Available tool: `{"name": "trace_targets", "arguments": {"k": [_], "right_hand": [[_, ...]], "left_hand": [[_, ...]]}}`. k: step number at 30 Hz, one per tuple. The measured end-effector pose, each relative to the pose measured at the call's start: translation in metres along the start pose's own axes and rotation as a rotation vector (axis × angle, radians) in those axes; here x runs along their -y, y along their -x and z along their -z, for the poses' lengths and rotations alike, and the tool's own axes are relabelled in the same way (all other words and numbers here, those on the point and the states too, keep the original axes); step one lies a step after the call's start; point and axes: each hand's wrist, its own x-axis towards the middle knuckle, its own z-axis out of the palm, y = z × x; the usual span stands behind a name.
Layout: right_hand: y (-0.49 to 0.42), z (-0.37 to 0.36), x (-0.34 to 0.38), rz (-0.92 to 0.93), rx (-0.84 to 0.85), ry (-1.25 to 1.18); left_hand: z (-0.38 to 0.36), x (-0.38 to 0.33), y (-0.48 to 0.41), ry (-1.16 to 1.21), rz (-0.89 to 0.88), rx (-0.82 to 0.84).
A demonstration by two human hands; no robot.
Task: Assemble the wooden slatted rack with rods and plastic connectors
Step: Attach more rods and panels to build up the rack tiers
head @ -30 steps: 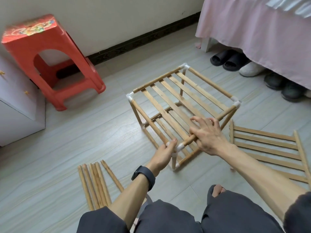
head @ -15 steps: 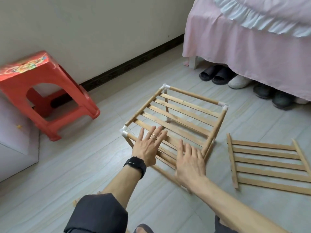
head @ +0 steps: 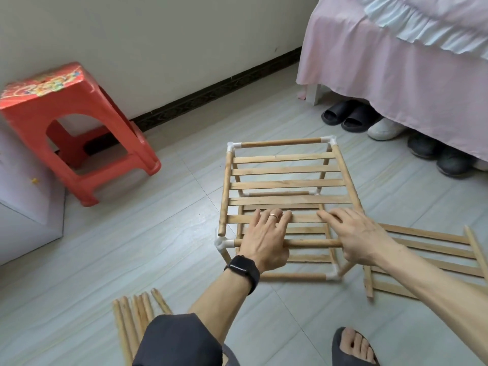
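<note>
The wooden rack (head: 284,184) stands on the floor in the middle, two slatted tiers joined by rods and white plastic connectors (head: 223,243). My left hand (head: 265,240) lies over the near top rod (head: 311,243), its straight fingers pressing on the nearest slat. My right hand (head: 356,237) covers the same rod's right end, fingers flat on that slat too. The left side rod (head: 225,191) ends just above the near-left connector and looks unseated.
A loose slatted panel (head: 427,260) lies on the floor to the right of the rack. Several spare rods (head: 132,320) lie at the lower left. A red stool (head: 71,128) and white cabinet (head: 23,207) stand left; a pink-skirted bed (head: 396,75) with shoes (head: 348,117) is right.
The rack has turned so its slats now run left to right. Both hands have shifted from the slats back over the near top rod.
</note>
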Motion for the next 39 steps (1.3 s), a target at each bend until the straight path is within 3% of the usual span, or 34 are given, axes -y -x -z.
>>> {"name": "trace_targets", "arguments": {"k": [3,5,6,8,11,14,21,29,39], "right_hand": [[0.002,0.013,0.01,-0.108,0.108,-0.006],[0.002,0.021,0.035,-0.131,0.162,-0.052],[0.0,0.024,0.052,-0.116,0.149,-0.116],[-0.007,0.029,0.091,-0.069,0.035,-0.242],[-0.036,0.031,0.14,-0.061,-0.064,-0.371],[-0.062,0.023,0.162,-0.119,-0.036,-0.366],[-0.077,0.006,0.15,-0.241,-0.155,-0.433],[-0.083,0.001,0.154,-0.232,-0.064,-0.306],[-0.082,0.003,0.155,-0.226,-0.054,-0.267]], "left_hand": [[0.016,0.011,0.03,0.284,0.072,-0.243],[0.024,0.026,0.053,0.435,0.317,-0.401],[0.027,0.035,0.063,0.526,0.488,-0.405],[0.03,0.052,0.074,0.835,0.762,-0.27],[0.028,0.058,0.078,1.145,0.846,0.012],[0.025,0.049,0.08,1.141,0.881,-0.002],[0.02,0.025,0.084,1.037,0.848,0.015],[0.006,0.008,0.086,0.903,0.842,-0.136],[0.003,0.0,0.084,0.855,0.802,-0.066]]}}
